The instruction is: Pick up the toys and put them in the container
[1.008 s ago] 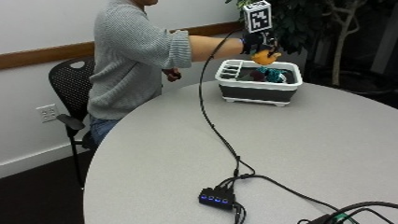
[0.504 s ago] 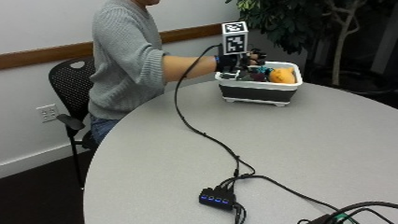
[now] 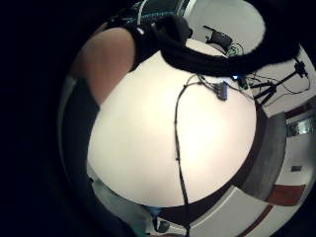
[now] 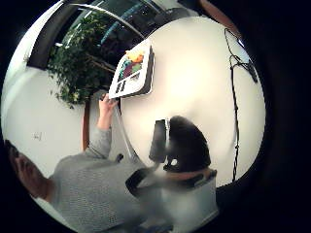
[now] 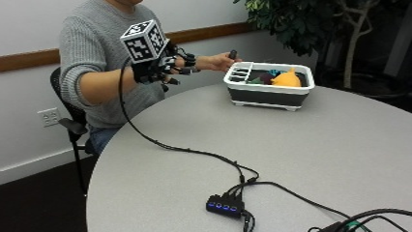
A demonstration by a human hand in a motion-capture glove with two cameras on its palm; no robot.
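A person in a grey sweater sits at the far left of a round grey table (image 5: 193,145). Their black-gloved right hand (image 5: 169,67) has drawn back from the white and black plastic container (image 5: 269,89) and now hangs in the air above the table's left edge, fingers relaxed, holding nothing. An orange toy (image 5: 287,79) and other coloured toys now lie inside the container, far right. No toys show on the table, so the task looks finished. The bare left hand (image 5: 222,61) holds the container's far rim. A black cable (image 5: 186,150) runs to a small hub (image 5: 224,207) near the front.
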